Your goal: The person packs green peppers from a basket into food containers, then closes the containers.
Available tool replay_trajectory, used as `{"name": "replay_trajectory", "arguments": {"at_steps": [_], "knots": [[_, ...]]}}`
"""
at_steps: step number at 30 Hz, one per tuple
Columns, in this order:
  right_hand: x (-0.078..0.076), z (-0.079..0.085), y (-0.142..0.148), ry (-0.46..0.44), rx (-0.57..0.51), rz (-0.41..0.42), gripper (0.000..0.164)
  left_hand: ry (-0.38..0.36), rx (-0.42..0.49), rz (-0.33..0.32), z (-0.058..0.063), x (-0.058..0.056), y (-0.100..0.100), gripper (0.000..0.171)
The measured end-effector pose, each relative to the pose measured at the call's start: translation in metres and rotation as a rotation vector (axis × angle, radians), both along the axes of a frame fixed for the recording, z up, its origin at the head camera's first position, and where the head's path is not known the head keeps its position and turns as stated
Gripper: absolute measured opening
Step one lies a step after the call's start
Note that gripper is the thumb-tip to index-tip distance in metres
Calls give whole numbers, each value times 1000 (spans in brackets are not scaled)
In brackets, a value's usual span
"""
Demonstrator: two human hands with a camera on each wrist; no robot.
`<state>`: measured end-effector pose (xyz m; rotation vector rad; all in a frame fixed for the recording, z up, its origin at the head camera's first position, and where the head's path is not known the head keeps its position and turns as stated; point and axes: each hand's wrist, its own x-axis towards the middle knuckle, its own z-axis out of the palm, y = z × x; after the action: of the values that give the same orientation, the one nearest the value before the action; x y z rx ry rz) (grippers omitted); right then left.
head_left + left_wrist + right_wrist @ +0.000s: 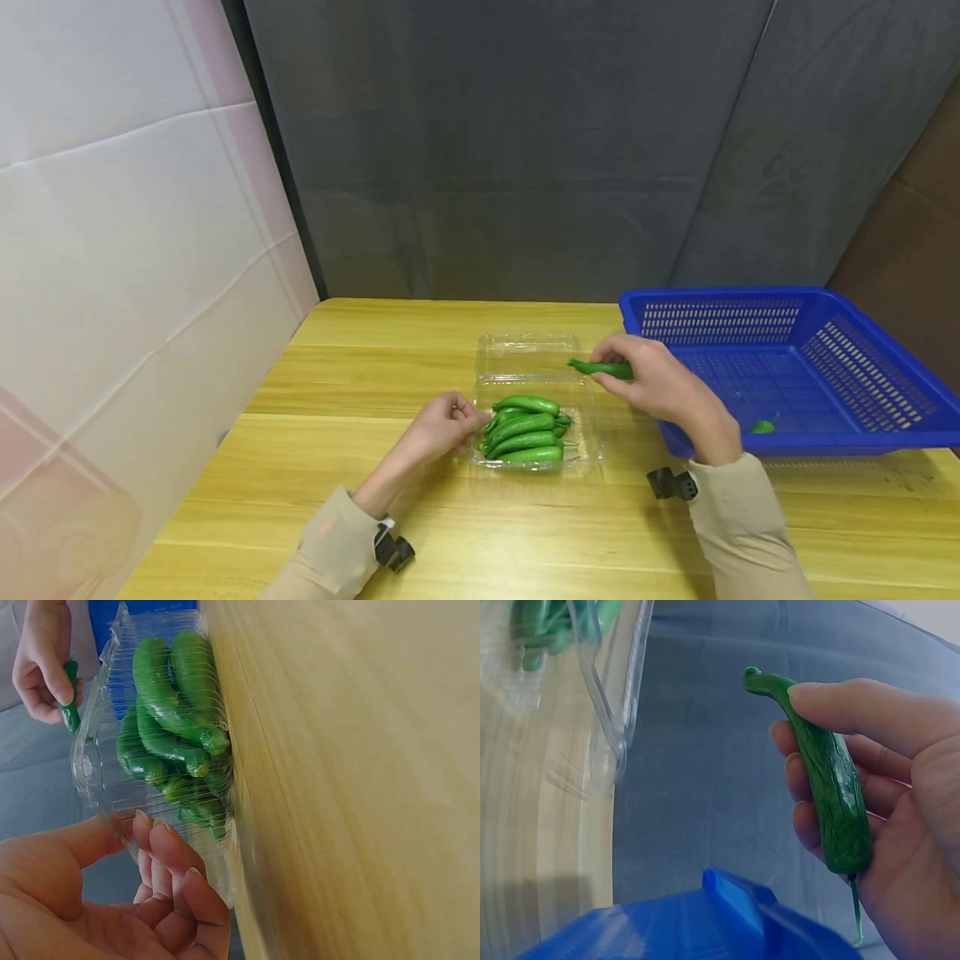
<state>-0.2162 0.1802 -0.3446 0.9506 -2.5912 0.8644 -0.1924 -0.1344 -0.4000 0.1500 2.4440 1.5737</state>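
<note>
A clear plastic clamshell box [592, 417] lies with its lid [525, 358] folded back, holding several green chili peppers [525, 423] side by side. My left hand [442, 427] pinches the box's left edge; in the left wrist view the thumb goes behind the clear wall and the fingers curl in front of it. Between the thumb and fingers of my right hand [660, 379] is another green chili pepper [829, 780], its curved tip pointing out past the thumb and its thin stem by the palm. This pepper is above the table, right of the lid.
A blue perforated basket [720, 292] stands on the right side of the wooden table [360, 358]. One small green pepper [763, 427] lies inside near its front wall. Behind the table hangs a dark grey curtain, with white fabric on the left.
</note>
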Motion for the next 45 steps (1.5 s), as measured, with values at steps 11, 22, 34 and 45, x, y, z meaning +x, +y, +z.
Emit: {"name": "replay_trajectory", "arguments": {"at_steps": [11, 22, 34, 45], "knots": [[1, -2, -13, -37, -7, 52, 11, 0, 1, 6, 2, 1, 1, 21], [-1, -8, -24, -27, 14, 112, 10, -8, 11, 8, 1, 1, 1, 20], [-1, -12, -33, -40, 27, 142, 12, -5, 18, 2, -2, 0, 0, 20], [0, -16, -43, -72, 45, 162, 14, -6, 19, 7, 1, 2, 1, 21]]}}
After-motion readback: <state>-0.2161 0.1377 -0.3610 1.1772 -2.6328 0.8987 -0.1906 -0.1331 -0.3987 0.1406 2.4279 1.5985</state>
